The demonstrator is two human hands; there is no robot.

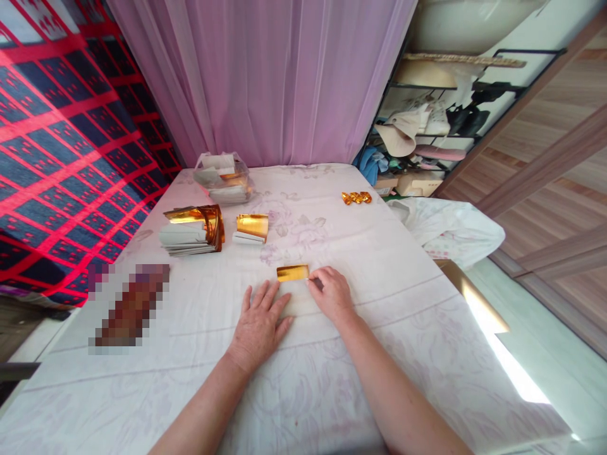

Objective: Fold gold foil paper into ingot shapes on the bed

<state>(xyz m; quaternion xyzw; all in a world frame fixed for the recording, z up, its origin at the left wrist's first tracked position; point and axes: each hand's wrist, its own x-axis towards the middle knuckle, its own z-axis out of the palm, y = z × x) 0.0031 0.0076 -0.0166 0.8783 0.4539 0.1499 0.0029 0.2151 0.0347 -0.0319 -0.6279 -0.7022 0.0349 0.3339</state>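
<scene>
A small sheet of gold foil paper (pixel 293 273) lies on the white cloth-covered table (pixel 379 265), its white part spread toward me. My left hand (pixel 258 325) presses flat on the white part, fingers apart. My right hand (pixel 332 294) pinches the sheet's right edge beside the gold strip.
Two stacks of gold-and-white paper (pixel 192 230) (pixel 251 227) sit at the left, a clear bag of more paper (pixel 222 178) behind them. Three folded gold pieces (pixel 356 198) lie far right. A blurred object (pixel 130 306) is at my left. Pink curtain behind, cluttered shelf right.
</scene>
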